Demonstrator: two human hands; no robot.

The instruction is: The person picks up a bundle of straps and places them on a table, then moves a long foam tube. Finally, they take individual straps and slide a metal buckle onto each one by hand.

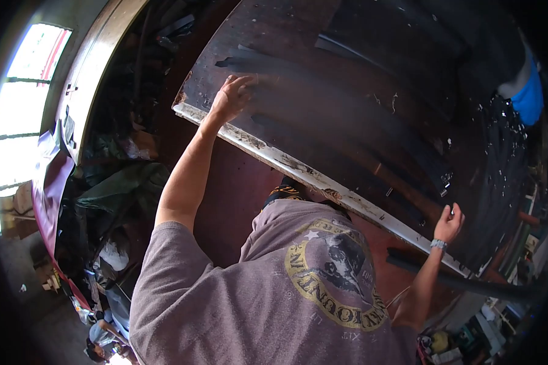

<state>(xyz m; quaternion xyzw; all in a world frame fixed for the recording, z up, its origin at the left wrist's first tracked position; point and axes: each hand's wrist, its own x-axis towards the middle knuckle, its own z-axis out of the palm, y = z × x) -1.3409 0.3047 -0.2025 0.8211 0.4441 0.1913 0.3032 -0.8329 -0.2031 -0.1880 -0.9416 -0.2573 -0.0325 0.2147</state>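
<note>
My left hand (233, 97) is over the far left part of a dark tabletop (371, 79), its fingers curled closed. What they hold, if anything, is lost in a dark blur beside them. Toward the right end of the table's pale, worn front edge (298, 170) is my right hand (449, 224), with a watch (438, 244) on the wrist. Its fingers are bent upward and somewhat apart, and I make out nothing in them. Long dark strips (423, 164) lie across the tabletop between the hands, partly smeared. One strip's end (228, 62) shows just beyond my left hand.
A blue piece (528, 94) and a heap of dark strips (505, 146) are at the table's right. Dark cloth (125, 191) and clutter lie on the left below a bright window (21, 115). Another person (100, 334) is low at the left. More clutter (469, 340) is at lower right.
</note>
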